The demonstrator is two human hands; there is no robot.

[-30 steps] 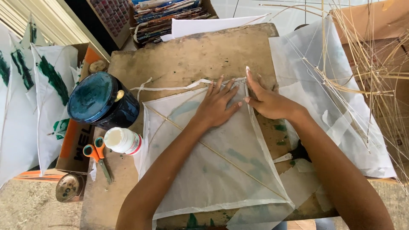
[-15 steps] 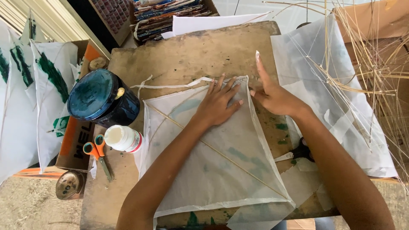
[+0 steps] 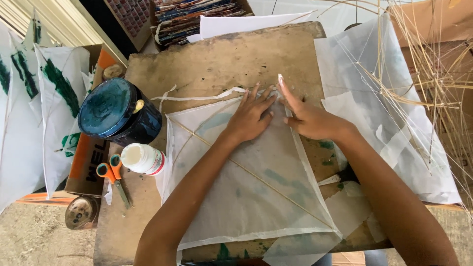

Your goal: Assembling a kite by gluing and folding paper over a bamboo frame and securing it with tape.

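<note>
counter (image 3: 207, 59): worn brown slab, fills mid frame, carries everything below.
kite (image 3: 246, 192): white tissue-paper diamond on thin stick frame, flat on counter, centre to lower centre of frame; top corner under the hands.
paper stack (image 3: 394, 113): more sheets w/ thin sticks, right side of frame.
finished kites (image 3: 44, 98): white w/ green paint, left edge.
tin (image 3: 118, 113): dark blue round, left of kite, lid on.
left hand (image 3: 251, 118): flat, fingers spread, palm down on kite's top corner. Gripping nothing, just pressing.
right hand (image 3: 310, 118): also flat on paper just right of the left, index finger stretched up along the top edge, thumb tucked in; nothing grasped.
glue bottle (image 3: 143, 158): white, lying on its side, touching kite's left edge.
scissors (image 3: 112, 175): orange handles, lower left, beside the bottle.
handling (my read): v. light, paper thin and tears easily, sticks springy but brittle. Lift by the stick crossing or along the spine, not bare paper; edges may be tacky.
</note>
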